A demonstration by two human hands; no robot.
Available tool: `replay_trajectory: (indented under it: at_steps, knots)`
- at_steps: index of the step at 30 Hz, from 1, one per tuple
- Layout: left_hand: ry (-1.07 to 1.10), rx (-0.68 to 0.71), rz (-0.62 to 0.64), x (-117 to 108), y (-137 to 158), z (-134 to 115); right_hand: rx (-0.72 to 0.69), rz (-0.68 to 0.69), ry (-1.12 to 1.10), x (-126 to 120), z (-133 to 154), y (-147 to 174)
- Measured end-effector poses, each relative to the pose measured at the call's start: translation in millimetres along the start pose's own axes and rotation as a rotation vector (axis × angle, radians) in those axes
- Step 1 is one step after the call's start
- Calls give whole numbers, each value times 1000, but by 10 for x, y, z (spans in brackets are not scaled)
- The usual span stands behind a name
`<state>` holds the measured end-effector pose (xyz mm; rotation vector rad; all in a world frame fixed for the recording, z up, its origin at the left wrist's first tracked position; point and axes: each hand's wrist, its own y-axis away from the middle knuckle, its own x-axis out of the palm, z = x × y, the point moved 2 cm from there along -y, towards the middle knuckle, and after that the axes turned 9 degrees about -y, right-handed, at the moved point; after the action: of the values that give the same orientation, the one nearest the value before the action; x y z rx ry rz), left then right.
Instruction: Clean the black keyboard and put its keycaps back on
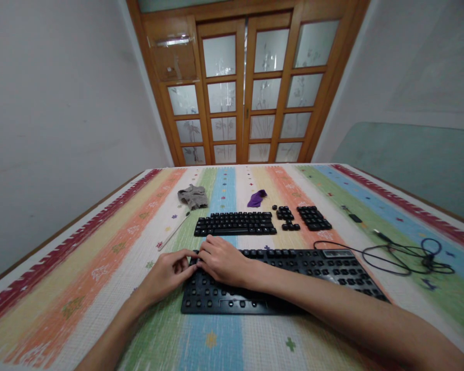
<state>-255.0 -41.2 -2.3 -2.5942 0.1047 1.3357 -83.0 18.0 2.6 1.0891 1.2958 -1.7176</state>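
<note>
A person's left hand (172, 268) and right hand (221, 260) sit together at the far left corner of a black mechanical keyboard (309, 263) on the striped surface (158, 330), fingers (204, 252) bent and narrow, any grip impossible to tell; loose keycaps (235, 223) lie in rows beyond.

No text, label, brand or number could be read. The loose black keycaps (235, 223) bore at most faint pale specks — too small to make out as letters or signs. The pale strip (338, 253) at the far right corner of the keyboard (317, 265) showed no legible wording either — nor did the small black object (354, 218) near the cable (386, 262).
</note>
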Motion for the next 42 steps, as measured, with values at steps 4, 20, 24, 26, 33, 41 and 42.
replay_trajectory:
  at_steps: [4, 20, 24, 26, 33, 41, 42]
  knots:
    - [6, 17, -4, 0, -7, -18, -27, 7, 18, 24, -2, 12]
    - [-6, 36, -21, 5, 24, 29, 36, 23, -57, -16, -29, -13]
    - [-10, 48, -26, 18, 19, 47, 48, 19, -57, 5, -28, -9]
    - [-11, 54, -33, 26, 16, 55, 49, 30, -43, -7, -21, -5]
    - [0, 77, -39, 20, 10, 38, 60, 76, -63, -54, -14, -8]
    - [-22, 110, -73, 17, 16, 28, 120, 98, -144, -124, -19, -51]
    - [-27, 116, -73, 16, 17, 24, 117, 101, -137, -136, -16, -57]
